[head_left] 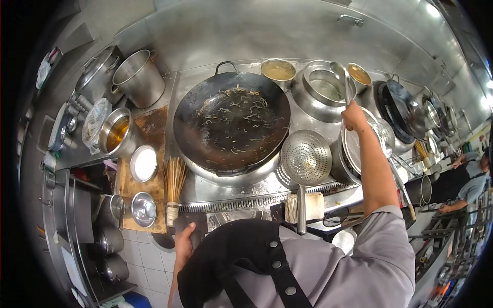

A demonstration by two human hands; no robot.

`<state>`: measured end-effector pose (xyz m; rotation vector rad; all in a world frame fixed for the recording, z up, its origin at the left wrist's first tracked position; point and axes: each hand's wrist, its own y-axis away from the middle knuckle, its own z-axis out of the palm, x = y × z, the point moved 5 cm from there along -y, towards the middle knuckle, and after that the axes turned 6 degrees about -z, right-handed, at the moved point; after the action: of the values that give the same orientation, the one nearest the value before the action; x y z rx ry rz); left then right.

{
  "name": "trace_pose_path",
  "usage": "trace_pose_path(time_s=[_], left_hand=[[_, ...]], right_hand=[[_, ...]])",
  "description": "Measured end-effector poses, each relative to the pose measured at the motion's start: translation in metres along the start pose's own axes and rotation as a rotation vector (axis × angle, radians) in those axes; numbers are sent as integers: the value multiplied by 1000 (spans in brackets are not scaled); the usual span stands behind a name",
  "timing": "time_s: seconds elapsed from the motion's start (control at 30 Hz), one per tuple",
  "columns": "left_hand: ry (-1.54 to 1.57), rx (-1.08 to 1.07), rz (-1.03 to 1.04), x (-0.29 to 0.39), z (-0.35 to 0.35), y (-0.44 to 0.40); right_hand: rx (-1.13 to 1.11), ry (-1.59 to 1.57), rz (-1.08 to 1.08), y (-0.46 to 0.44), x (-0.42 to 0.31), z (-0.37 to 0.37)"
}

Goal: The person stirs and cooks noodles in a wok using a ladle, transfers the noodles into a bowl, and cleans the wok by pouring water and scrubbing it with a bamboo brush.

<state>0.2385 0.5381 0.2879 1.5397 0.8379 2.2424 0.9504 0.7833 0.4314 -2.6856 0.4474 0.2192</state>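
My right hand is closed round the handle of a metal ladle, above the back right of the stove. The ladle's head is over a steel pot of clear liquid. My left hand rests low at the stove's front edge, near a bamboo brush; a dark cloth-like thing lies beside its fingers, which are mostly hidden. Between the hands a large black wok holds scattered pale shreds. A perforated strainer lies to the wok's right, its handle toward me.
Bowls of broth and orange liquid stand at the back. A pot of amber oil and a white bowl are at the left. Stacked woks sit at the right. Another person stands at the far right.
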Motion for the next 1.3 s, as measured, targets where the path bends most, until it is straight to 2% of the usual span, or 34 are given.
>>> trace_pose_path(time_s=[0.07,0.1,0.13,0.17,0.2,0.23,0.27,0.3,0.37,0.4,0.47,0.53,0.73,0.83,0.93,0.97,1.07,1.17,1.23,1.3], left_hand=[[-121,-115,106,28,37,9],[-204,-161,201,40,52,10],[-281,-204,297,52,67,11],[-458,-247,494,67,87,17],[-631,-274,690,83,107,26],[-756,-333,737,94,132,34],[-886,-295,853,99,150,33],[-1045,-280,897,112,177,48],[-1154,-330,1027,100,202,24],[-1238,-296,1026,94,206,10],[-1320,-272,1027,88,208,-4],[-1340,-259,1137,91,209,-5],[-1475,-275,1034,104,196,-3],[-1411,-321,1085,113,185,3],[-1398,-308,1079,109,180,-6],[-1400,-327,1085,106,179,-9],[-1339,-346,1136,102,173,-15],[-1351,-366,1063,98,171,-23],[-1258,-367,1114,95,169,-25],[-1258,-344,1106,95,167,-25]], right_hand=[[-580,-686,324,10,12,-3],[-272,-1458,734,19,16,0],[-266,-1718,793,31,11,-10],[-270,-1980,839,42,3,-22],[-280,-1979,839,55,-1,-24],[-309,-2137,774,66,-11,-24],[-338,-2296,706,78,-22,-24],[-381,-2410,692,87,-27,-28],[-444,-2596,718,113,-49,-50],[-530,-2646,678,126,-63,-65],[-539,-2672,614,153,-92,-95],[-570,-2710,490,180,-112,-118],[-625,-2693,491,268,-181,-172],[-648,-2614,500,305,-208,-188],[-630,-2339,630,336,-229,-191],[-607,-2341,634,346,-237,-198],[-400,-1487,522,375,-240,-200],[-221,-990,312,431,-227,-151],[-237,-1003,512,485,-212,-113],[-238,-833,491,536,-191,-73]])
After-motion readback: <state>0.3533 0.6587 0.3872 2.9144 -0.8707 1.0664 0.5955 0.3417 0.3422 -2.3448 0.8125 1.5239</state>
